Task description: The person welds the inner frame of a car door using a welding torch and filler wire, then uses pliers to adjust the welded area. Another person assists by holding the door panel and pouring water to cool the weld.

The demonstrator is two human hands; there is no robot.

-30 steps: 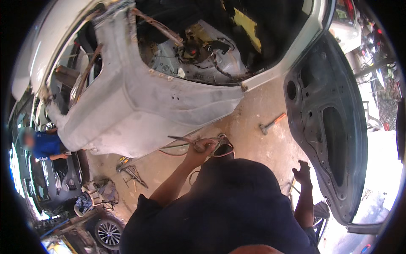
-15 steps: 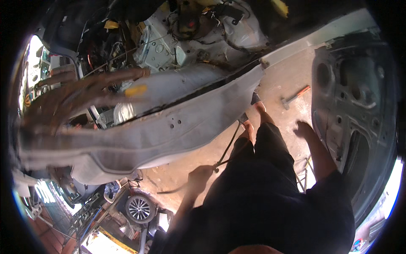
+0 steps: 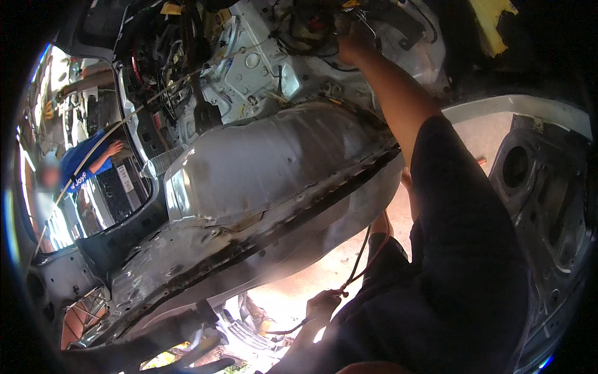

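My left hand [image 3: 322, 304] is closed around a thin dark hose [image 3: 356, 262], low beside the car body's grey sill [image 3: 293, 249]. The hose runs from the fist toward my legs, and another length trails off to the left. Stretched far forward into the stripped car body, my right hand [image 3: 356, 47] is at a cluster of dark wiring [image 3: 305, 31] on the pale metal panel. Its fingers look curled, but shadow and the hand itself hide whatever they grip. Between the two hands bulges the grey wheel arch [image 3: 274, 162].
A bare dark door panel [image 3: 536, 187] stands to my right. Yellow foam [image 3: 492, 25] hangs at the upper right. A dark strut [image 3: 200, 93] and a pale cord [image 3: 99, 146] cross the left side. Beyond the opening is a person in blue [image 3: 87, 159].
My right hand has gone from low near the door panel up to the wiring inside the car body. The view has shifted closer to the wheel arch. My left hand still holds the hose.
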